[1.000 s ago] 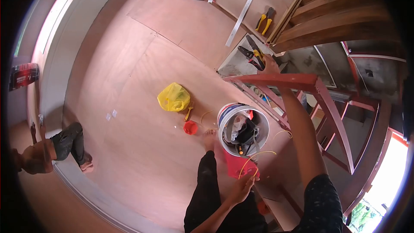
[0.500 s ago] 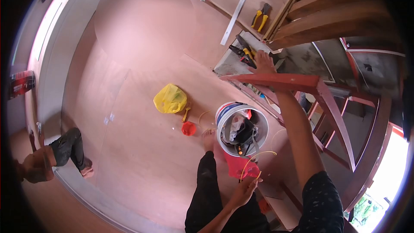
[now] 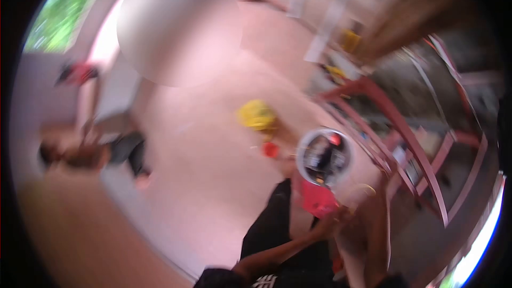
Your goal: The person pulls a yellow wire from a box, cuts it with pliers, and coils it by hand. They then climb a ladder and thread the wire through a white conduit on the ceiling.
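Observation:
The frame is smeared by motion. Low in the head view, my left hand [image 3: 337, 221] is closed on a thin yellow wire [image 3: 366, 186], which curves up to the right. My right hand [image 3: 390, 169] is beside the red frame [image 3: 421, 162]; its fingers are too blurred to read. Just above my left hand is a pink-red object [image 3: 318, 200]. Beyond that stands a white bucket [image 3: 302, 169] holding dark and red items.
A yellow bag [image 3: 257, 115] and a red cup [image 3: 270, 150] are on the floor [image 3: 202, 181]. Yellow-handled tools [image 3: 336, 73] lie past the red frame. Another person [image 3: 88, 154] is at the far left. Wooden beams [image 3: 421, 16] cross the upper right.
The view has swung, so the bucket and bag appear farther right. My right hand has left the tools and come back toward me. My left hand still has the yellow wire.

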`<state>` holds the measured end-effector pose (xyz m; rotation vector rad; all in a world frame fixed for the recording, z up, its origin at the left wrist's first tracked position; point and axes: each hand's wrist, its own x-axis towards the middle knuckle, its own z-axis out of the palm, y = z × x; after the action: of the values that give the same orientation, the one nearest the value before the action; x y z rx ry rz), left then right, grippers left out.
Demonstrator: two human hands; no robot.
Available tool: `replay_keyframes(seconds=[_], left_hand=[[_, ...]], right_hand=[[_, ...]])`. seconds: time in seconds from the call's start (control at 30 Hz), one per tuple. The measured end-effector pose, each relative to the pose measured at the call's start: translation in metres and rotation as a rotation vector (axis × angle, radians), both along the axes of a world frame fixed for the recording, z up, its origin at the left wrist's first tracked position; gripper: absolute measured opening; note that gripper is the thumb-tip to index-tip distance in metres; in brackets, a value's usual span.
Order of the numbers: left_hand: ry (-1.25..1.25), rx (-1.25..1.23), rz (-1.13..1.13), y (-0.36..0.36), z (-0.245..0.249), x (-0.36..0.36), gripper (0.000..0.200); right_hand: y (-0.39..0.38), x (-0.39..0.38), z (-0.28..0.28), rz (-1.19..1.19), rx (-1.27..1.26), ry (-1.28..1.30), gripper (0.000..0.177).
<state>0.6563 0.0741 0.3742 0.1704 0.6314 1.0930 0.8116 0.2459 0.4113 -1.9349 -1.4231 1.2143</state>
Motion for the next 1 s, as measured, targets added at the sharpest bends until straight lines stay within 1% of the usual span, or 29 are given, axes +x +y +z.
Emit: replay_keyframes(seconds=[0.03,0.07,0.1,0.13,0.2,0.23,0.3,0.33,0.4,0.47,0.5,0.53,0.6,0.63,0.67,0.7,0.73,0.77,0.8,0.83,0.87,0.93,1.0], left_hand=[[0.366,0.174,-0.155,0.014,0.024,0.002,0.023],[0.097,0.080,0.032,0.024,0.053,0.008,0.029],[0.355,0.062,-0.263,0.043,0.097,-0.006,0.029],[0.311,0.144,-0.074,0.033,0.088,0.034,0.022],[0.856,0.577,-0.084,0.030,0.097,0.068,0.015],[0.865,0.589,-0.089,0.025,0.112,0.085,0.015],[0.595,0.668,-0.211,0.022,0.142,0.115,0.011],[0.580,0.678,-0.218,0.031,0.148,0.117,0.011],[0.555,0.662,-0.396,0.028,0.175,0.151,0.012],[0.908,0.748,-0.066,0.013,0.256,0.156,0.010],[0.360,0.771,-0.245,0.024,0.236,0.169,0.008],[-0.205,0.716,-0.446,0.037,0.213,0.198,0.012],[-0.028,0.152,-0.533,0.048,0.246,0.236,0.017],[0.177,0.939,-0.318,0.076,0.192,0.266,0.029],[0.405,1.048,-0.148,0.100,0.206,0.277,0.036],[0.933,1.341,-0.133,0.135,0.208,0.277,0.039],[1.123,1.525,0.161,0.164,0.204,0.290,0.036],[1.263,1.503,0.190,0.176,0.211,0.298,0.038],[1.385,1.553,0.215,0.176,0.229,0.293,0.041],[1.472,1.577,0.188,0.190,0.217,0.310,0.043],[1.500,1.544,0.075,0.199,0.202,0.322,0.049],[1.554,1.446,-0.207,0.211,0.156,0.326,0.053],[1.649,1.152,-0.457,0.208,0.110,0.315,0.056]], right_hand=[[-0.037,0.022,0.000,0.032,0.008,-0.057,0.034],[-0.065,0.021,-0.006,0.025,0.036,-0.095,0.034],[-0.094,0.028,-0.005,0.026,0.026,-0.127,0.033],[-0.123,0.033,0.002,0.026,-0.003,-0.147,0.032],[-0.174,0.050,0.015,0.023,-0.051,-0.154,0.031],[-0.195,0.056,0.020,0.015,-0.060,-0.144,0.030],[-0.233,0.070,0.027,-0.004,-0.066,-0.102,0.029],[-0.244,0.073,0.029,-0.013,-0.069,-0.083,0.029],[-0.268,0.099,0.034,-0.050,-0.050,-0.022,0.028],[-0.279,0.128,0.049,-0.166,0.012,-0.002,0.028],[-0.279,0.148,0.057,-0.255,0.066,-0.013,0.028],[-0.275,0.172,0.068,-0.366,0.131,-0.029,0.028],[-0.272,0.236,0.091,-0.596,0.298,-0.107,0.029],[-0.277,0.269,0.096,-0.724,0.489,-0.075,0.020],[-0.285,0.300,0.112,-0.750,0.523,-0.291,0.018],[-0.291,0.328,0.122,-0.791,0.574,-0.324,0.019],[-0.297,0.352,0.126,-0.811,0.624,-0.336,0.021],[-0.304,0.374,0.128,-0.857,0.620,-0.352,0.021],[-0.325,0.377,0.149,-0.874,0.528,-0.373,0.023],[-0.328,0.396,0.147,-0.882,0.412,-0.386,0.025],[-0.333,0.410,0.142,-0.906,0.415,-0.375,0.025],[-0.342,0.425,0.134,-0.894,0.529,-0.375,0.028],[-0.349,0.429,0.128,-0.911,0.547,-0.320,0.027]])
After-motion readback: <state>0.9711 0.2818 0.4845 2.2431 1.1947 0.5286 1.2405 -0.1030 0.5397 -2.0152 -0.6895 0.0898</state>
